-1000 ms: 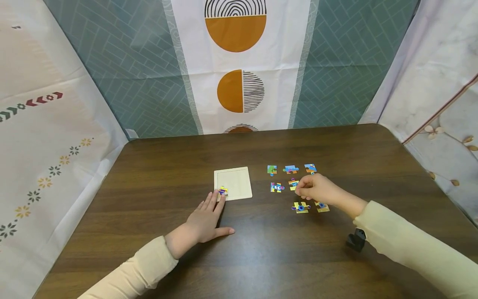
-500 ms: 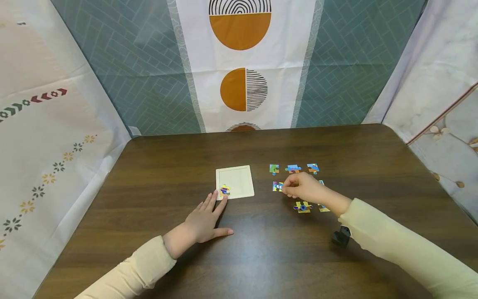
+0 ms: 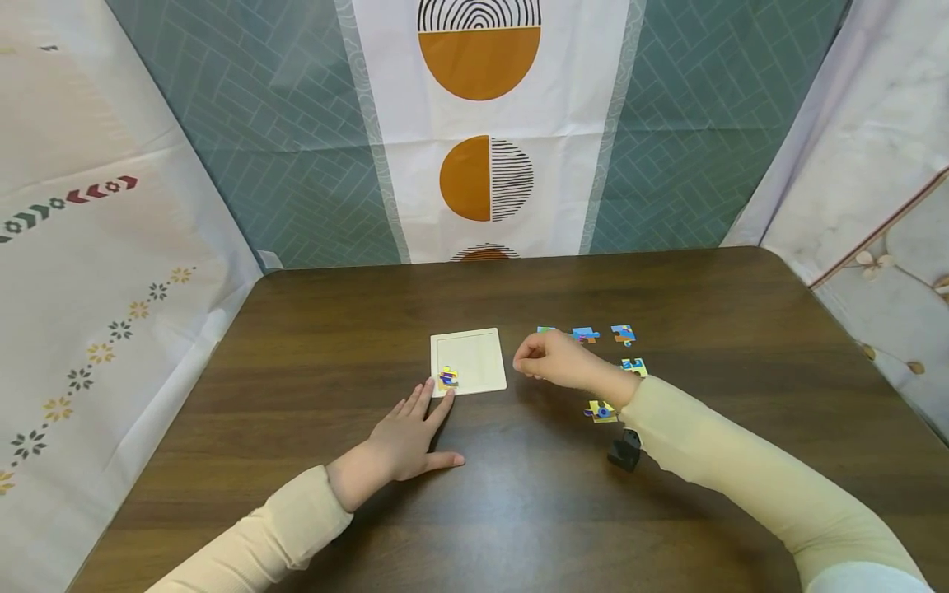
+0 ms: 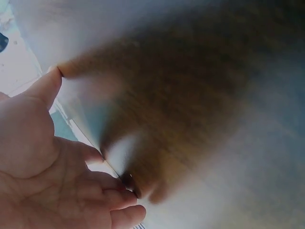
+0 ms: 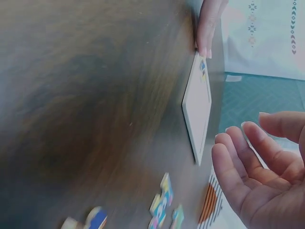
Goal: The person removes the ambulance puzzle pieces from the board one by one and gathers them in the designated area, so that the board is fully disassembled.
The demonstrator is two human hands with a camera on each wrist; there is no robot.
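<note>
A pale square puzzle tray (image 3: pixel 478 362) lies flat on the brown table. In its lower left corner sits a yellow and purple jigsaw piece (image 3: pixel 448 378). My left hand (image 3: pixel 404 441) rests on the table with fingers spread, two fingertips touching the tray's near left edge. Just right of the tray, my right hand (image 3: pixel 552 358) hovers with its fingers loosely bent. In the right wrist view nothing shows between its thumb and fingers (image 5: pixel 255 136). Under and around it lie several jigsaw pieces, among them a blue one (image 3: pixel 585 335); the hand and sleeve hide some.
A blue and orange piece (image 3: pixel 624 334) and a blue and yellow piece (image 3: pixel 634 366) lie right of the right hand. Nearer is a yellow piece (image 3: pixel 602 412), partly behind the sleeve. A patterned cloth (image 3: pixel 485 177) hangs behind the table's far edge.
My right hand has moved left across the pieces, from their right side to near the tray. The left hand has stayed at the tray's edge. The view has shifted slightly.
</note>
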